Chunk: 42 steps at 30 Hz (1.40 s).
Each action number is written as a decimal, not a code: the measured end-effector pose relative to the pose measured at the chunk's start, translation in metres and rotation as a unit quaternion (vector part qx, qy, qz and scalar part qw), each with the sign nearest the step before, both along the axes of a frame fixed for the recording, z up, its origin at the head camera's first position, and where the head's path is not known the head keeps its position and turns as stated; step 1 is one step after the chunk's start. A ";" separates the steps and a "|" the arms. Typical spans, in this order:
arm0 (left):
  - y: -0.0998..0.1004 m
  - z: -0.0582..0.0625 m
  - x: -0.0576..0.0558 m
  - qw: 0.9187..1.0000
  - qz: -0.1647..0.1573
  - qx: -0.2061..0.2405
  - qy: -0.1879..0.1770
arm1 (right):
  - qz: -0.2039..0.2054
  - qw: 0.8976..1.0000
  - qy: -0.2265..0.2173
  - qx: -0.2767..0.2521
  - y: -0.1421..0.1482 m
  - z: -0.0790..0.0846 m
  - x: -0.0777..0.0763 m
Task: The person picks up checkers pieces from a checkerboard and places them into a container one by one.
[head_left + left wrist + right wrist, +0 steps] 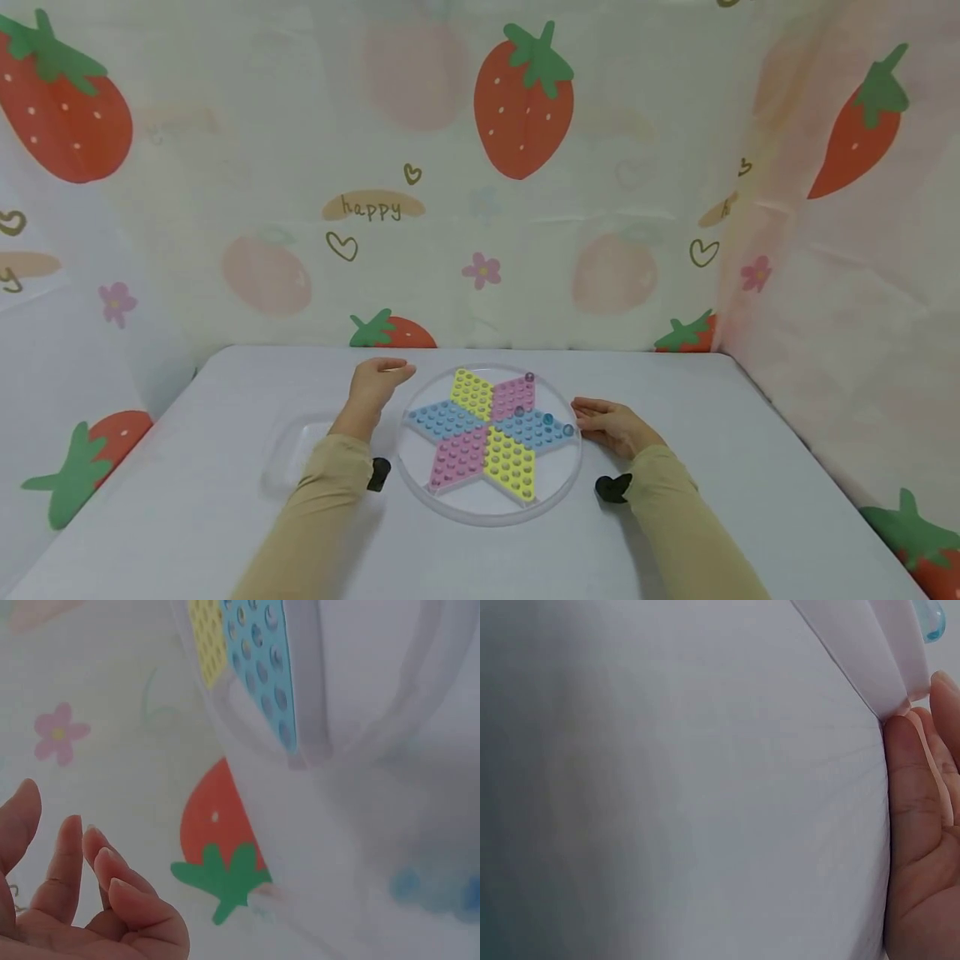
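Note:
A Chinese checkers board [491,521] lies on the white table, its star of yellow, pink and blue points inside a round clear rim. Several glass marbles sit on it, among them a purple one [529,377] at the pink tip and a blue one [547,419] on the right blue point. My left hand [372,387] hovers left of the board, holding nothing, fingers loosely bent in the left wrist view. At the rim's right side is my right hand [611,423], fingers extended; in the right wrist view its fingertips meet the board's edge [877,667].
A clear plastic tray [273,454] stands left of the board, partly behind the left forearm. Blurred blue shapes [435,889] show at the lower right of the left wrist view. Strawberry-print curtains [480,200] enclose the table's back and sides.

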<state>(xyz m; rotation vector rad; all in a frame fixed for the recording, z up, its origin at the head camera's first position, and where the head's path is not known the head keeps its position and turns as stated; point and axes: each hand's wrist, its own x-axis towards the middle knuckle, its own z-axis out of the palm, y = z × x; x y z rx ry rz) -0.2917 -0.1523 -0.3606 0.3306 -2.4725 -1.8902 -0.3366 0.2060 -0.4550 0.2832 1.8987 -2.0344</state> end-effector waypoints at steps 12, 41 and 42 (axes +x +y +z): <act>0.035 -0.015 -0.011 0.998 -0.032 -0.042 0.026 | 0.000 1.000 0.002 0.010 -0.001 -0.001 -0.002; 0.081 -0.044 -0.037 0.944 -0.204 -0.241 0.101 | -0.018 1.000 0.001 0.010 0.003 -0.003 -0.004; 0.083 -0.046 -0.039 0.942 -0.208 -0.243 0.104 | -0.019 1.000 0.001 0.011 0.003 -0.003 -0.004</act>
